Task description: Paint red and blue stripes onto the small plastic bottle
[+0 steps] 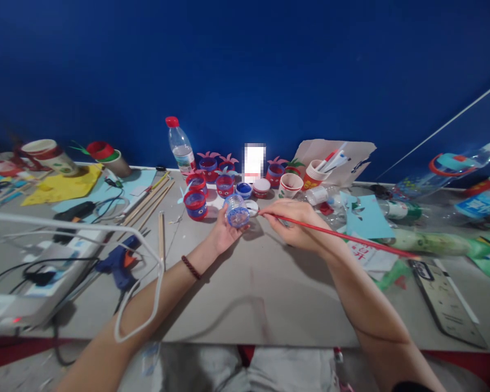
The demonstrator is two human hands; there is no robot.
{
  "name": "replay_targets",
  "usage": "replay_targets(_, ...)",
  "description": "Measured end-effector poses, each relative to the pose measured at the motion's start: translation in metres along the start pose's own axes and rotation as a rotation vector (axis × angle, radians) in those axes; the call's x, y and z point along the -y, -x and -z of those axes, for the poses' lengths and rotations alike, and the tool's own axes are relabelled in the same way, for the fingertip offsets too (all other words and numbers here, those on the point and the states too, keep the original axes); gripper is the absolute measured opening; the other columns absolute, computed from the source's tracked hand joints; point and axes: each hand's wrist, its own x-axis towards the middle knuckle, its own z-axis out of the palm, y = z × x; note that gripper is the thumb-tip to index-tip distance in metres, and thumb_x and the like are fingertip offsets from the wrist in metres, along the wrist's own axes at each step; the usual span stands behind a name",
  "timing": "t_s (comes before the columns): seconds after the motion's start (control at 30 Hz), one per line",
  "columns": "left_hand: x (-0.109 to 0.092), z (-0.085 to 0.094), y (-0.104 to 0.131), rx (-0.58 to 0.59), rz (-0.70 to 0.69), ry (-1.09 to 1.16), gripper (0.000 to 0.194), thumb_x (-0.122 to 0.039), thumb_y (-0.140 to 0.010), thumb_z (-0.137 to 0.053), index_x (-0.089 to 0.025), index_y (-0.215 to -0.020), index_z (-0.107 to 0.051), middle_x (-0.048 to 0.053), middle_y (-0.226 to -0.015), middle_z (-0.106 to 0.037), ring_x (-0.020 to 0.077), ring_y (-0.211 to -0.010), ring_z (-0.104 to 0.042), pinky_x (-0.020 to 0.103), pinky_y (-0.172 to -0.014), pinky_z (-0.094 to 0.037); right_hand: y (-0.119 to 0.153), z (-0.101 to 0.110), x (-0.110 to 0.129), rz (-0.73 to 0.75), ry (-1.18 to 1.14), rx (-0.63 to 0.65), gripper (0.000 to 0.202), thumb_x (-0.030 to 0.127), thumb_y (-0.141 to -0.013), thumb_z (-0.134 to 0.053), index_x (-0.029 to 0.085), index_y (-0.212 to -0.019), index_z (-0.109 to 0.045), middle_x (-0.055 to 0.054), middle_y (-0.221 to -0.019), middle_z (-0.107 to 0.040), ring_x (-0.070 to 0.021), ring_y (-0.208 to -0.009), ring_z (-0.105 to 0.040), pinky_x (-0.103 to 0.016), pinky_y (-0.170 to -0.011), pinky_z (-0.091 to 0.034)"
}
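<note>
Our left hand [227,234] grips a cup [237,213] above the table [245,294]; our right hand [296,220] pinches a brush [351,238], tip near the cup. Painting looks partway — blue on it, patches see-through. Decorated pots [196,205] behind seem done — this one lacks eyes, leaves.

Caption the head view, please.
Left hand holds a bluish clear container, right hand a slim red tool, near red and blue cups on a grey table.

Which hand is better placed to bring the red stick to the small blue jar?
Probably the right hand: it holds the red stick, whose tip is near the small blue jar. The left hand is occupied, holding a clear, blue-marked container.
</note>
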Motion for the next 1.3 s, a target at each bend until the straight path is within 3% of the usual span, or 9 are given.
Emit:
replay_targets(0.3, 0.000, -0.002, 0.002, 0.021, -0.002, 0.040, 0.044, -0.049, -0.100, -0.044, -0.013, -0.096, -0.069, 0.006, -0.080, -0.076, 0.0168, -0.071, -0.071, 0.030, -0.069, -0.058, -0.002, -0.006, -0.004, 0.069, -0.164, 0.110, 0.022, 0.010, -0.087, -0.056, 0.018, -0.100, -0.072, -0.007, -0.095, -0.077, -0.0195, -0.089, -0.071, -0.034, -0.080, -0.058)
replay_targets(0.53, 0.001, 0.006, -0.002, 0.050, 0.004, 0.018, 0.043, -0.053, -0.094, -0.055, -0.013, -0.099, -0.069, 0.007, -0.083, -0.076, 0.0190, -0.076, -0.071, 0.033, -0.076, -0.058, -0.001, -0.006, -0.007, -0.015, -0.098, 0.122, 0.026, 0.008, -0.082, -0.053, 0.021, -0.095, -0.073, -0.006, -0.091, -0.077, -0.0188, -0.085, -0.071, -0.033, -0.077, -0.057)
replay_targets(0.9, 0.003, 0.006, -0.002, 0.054, -0.021, 0.017, 0.042, -0.053, -0.094, -0.054, -0.014, -0.102, -0.067, 0.006, -0.084, -0.074, 0.0195, -0.077, -0.070, 0.033, -0.076, -0.057, -0.002, 0.003, 0.000, -0.119, -0.043, 0.216, 0.025, 0.009, -0.079, -0.054, 0.018, -0.089, -0.075, -0.007, -0.086, -0.077, -0.0202, -0.078, -0.071, -0.032, -0.073, -0.055)
replay_targets(1.1, 0.003, 0.006, -0.002, 0.068, -0.031, 0.019, 0.036, -0.049, -0.093, -0.058, -0.015, -0.101, -0.067, 0.004, -0.086, -0.076, 0.0178, -0.078, -0.071, 0.031, -0.078, -0.058, -0.003, -0.001, 0.001, -0.058, -0.133, 0.220, 0.026, 0.008, -0.081, -0.054, 0.020, -0.093, -0.073, -0.004, -0.090, -0.078, -0.0183, -0.080, -0.070, -0.031, -0.074, -0.054)
replay_targets(1.3, 0.002, 0.007, -0.003, 0.083, -0.011, 0.002, 0.036, -0.049, -0.095, -0.055, -0.015, -0.103, -0.067, 0.005, -0.088, -0.077, 0.0183, -0.079, -0.072, 0.031, -0.075, -0.058, -0.003, -0.003, 0.001, -0.102, -0.028, 0.239, 0.024, 0.008, -0.081, -0.053, 0.020, -0.088, -0.072, -0.006, -0.089, -0.077, -0.0199, -0.083, -0.069, -0.032, -0.075, -0.054)
